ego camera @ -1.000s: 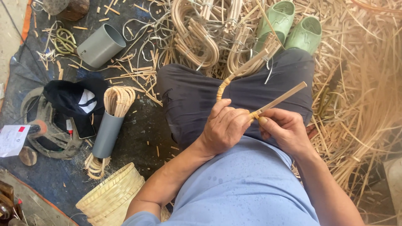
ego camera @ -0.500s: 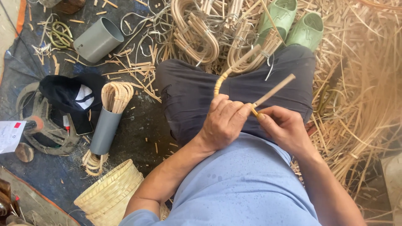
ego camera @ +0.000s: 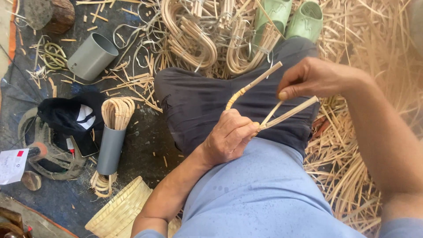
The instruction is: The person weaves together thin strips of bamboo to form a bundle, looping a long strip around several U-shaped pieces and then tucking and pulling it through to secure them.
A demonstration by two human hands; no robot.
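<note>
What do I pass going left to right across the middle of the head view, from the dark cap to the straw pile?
Black cap → upright grey tube holding cane loops → left hand gripping the bent cane piece → right hand pulling a thin strip → loose cane heap.

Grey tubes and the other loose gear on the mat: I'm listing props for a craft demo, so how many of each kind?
Grey plastic tubes: 2
Green slippers: 2
Woven baskets: 1
Black caps: 1
Total: 6
</note>
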